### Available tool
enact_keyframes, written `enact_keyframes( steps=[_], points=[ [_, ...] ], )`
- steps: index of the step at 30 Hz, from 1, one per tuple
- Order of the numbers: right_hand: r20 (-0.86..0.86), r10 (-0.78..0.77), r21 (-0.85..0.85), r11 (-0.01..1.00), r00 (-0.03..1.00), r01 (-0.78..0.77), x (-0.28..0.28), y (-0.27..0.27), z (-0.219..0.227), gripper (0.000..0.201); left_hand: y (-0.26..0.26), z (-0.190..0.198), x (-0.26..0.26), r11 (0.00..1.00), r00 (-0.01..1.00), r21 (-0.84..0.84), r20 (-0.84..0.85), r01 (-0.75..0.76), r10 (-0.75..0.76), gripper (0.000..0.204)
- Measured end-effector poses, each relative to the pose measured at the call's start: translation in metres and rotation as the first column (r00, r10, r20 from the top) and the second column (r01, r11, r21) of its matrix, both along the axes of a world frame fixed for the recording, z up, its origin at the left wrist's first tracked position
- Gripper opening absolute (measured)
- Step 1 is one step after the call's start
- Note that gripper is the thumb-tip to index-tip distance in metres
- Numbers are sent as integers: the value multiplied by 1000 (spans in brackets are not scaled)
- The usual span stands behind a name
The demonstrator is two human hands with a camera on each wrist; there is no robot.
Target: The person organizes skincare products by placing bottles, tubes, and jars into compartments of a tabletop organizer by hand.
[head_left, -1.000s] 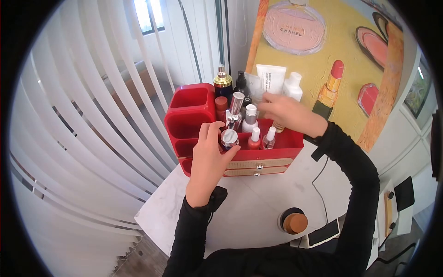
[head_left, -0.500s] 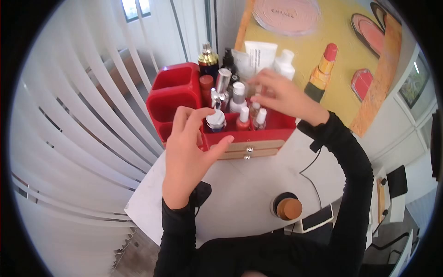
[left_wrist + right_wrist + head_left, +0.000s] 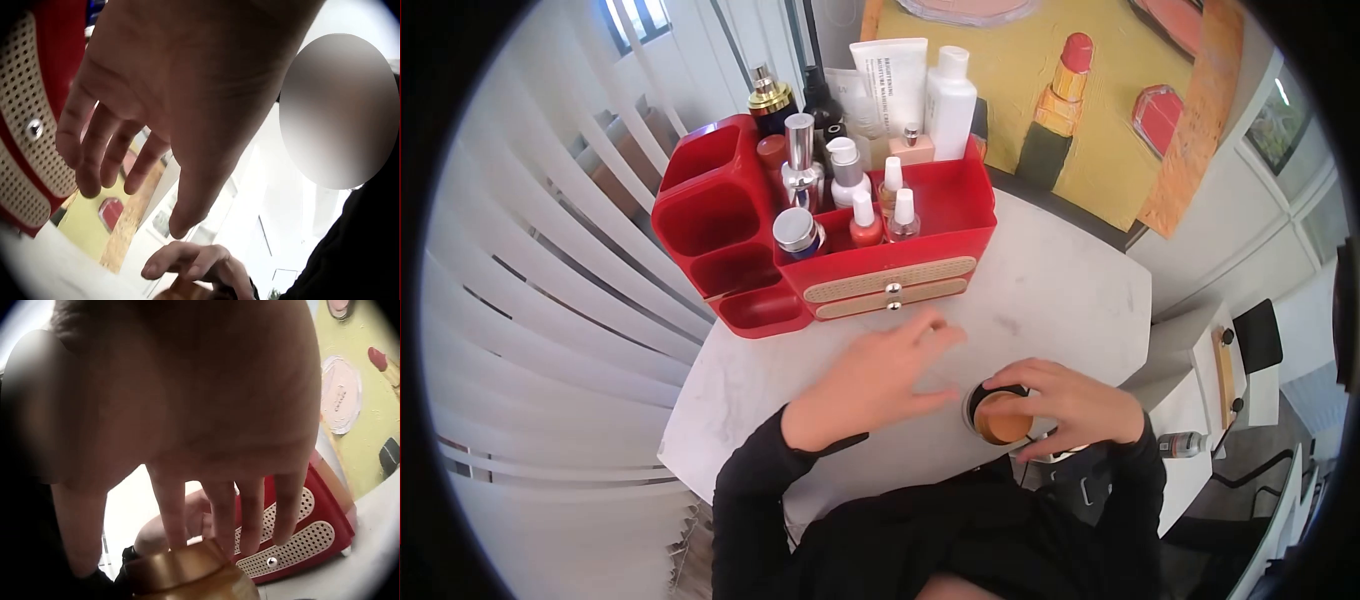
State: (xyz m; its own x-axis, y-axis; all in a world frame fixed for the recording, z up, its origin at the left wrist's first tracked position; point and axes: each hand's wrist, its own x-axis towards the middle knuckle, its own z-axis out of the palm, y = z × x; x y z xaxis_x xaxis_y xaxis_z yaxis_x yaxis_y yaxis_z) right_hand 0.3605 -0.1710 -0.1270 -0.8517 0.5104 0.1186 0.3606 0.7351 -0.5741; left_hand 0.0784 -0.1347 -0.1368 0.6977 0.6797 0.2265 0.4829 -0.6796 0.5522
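A jar with a copper-coloured lid (image 3: 1004, 420) is on the white table (image 3: 1090, 290), near its front edge. My right hand (image 3: 1080, 402) is over and beside the jar, fingers spread; in the right wrist view the fingers hang fairly straight above the copper jar (image 3: 187, 572), and contact cannot be told. To the left, my left hand (image 3: 870, 385) hovers over the table with fingers apart, holding nothing. Behind both hands stands a red organizer (image 3: 975, 245), holding bottles, a silver-lidded jar (image 3: 797, 232) and several small white-capped bottles.
A painting (image 3: 1000, 110) with a lipstick on it leans behind the organizer. Vertical blinds (image 3: 560, 290) hang along the left. The organizer's left compartments (image 3: 710, 225) hold nothing visible. Past the table's right edge are a small bottle (image 3: 1182, 445) and other furniture.
Both hands have left the organizer and come down toward the front of the table, the right one to the copper-lidded jar. The view has shifted, and a pink bottle shows in the organizer.
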Motion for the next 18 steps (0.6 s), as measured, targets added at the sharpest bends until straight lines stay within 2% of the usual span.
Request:
enact_keyframes(
  steps=[1, 3, 4, 5, 6, 9, 10, 11, 13, 16, 18],
  points=[
    [9, -39, -30, 999, 999, 40, 3, -3, -8, 65, 3, -11, 4, 1000, 1000, 3, -5, 3, -3, 57],
    [-37, -107, -58, 993, 994, 105, 9, -7, -24, 64, 9, -32, 12, 978, 979, -101, -70, 184, -192, 70],
    [-74, -172, -95, 982, 982, 165, 11, -9, -30, 63, 11, -40, 16, 977, 978, -99, -75, 187, -194, 70],
    [-77, -175, -95, 981, 982, 167, 14, -10, -35, 63, 11, -47, 20, 957, 967, -154, -28, 247, -254, 73],
    [-93, -227, -141, 967, 969, 213, 17, -11, -38, 68, 12, -53, 25, 929, 951, -206, 24, 307, -309, 76],
    [-120, -339, -222, 925, 933, 308, 22, -16, -44, 82, 13, -73, 37, 894, 932, -269, 35, 357, -362, 79],
    [-132, -397, -254, 899, 908, 356, 23, -18, -46, 90, 12, -78, 40, 893, 932, -276, 36, 356, -361, 79],
    [-131, -397, -261, 898, 909, 355, 26, -20, -54, 90, 11, -82, 42, 886, 930, -287, 68, 365, -361, 78],
    [-179, -455, -387, 848, 872, 363, 29, -23, -74, 104, 8, -88, 45, 877, 927, -303, 100, 373, -361, 78],
    [-146, -498, -490, 787, 855, 374, 22, -32, -89, 107, 7, -93, 48, 891, 941, -304, 114, 337, -318, 80],
    [-131, -517, -493, 774, 846, 397, 18, -32, -101, 107, 6, -92, 48, 883, 949, -347, 109, 315, -296, 80]
  ],
)
